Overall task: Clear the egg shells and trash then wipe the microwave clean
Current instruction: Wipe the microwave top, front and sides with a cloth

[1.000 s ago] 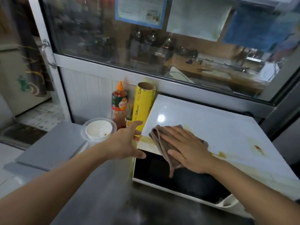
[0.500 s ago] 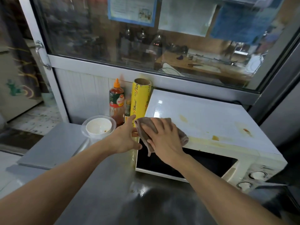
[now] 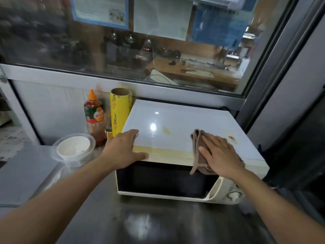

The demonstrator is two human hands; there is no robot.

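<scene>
We are pressing the brown folded cloth [image 3: 199,152] with flat right-hand fingers [image 3: 209,140] onto the white box-shaped microwave [image 3: 184,124] to scrub stains; left hand [image 3: 123,150], fingers spread, is bracing its corner.

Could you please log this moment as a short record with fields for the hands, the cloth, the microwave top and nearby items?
left hand: rests flat on the microwave front left corner
right hand: presses brown cloth flat on top
stains: yellowish mark; red spot
left of microwave: yellow wrap roll, sauce bottle, white bowl
</scene>
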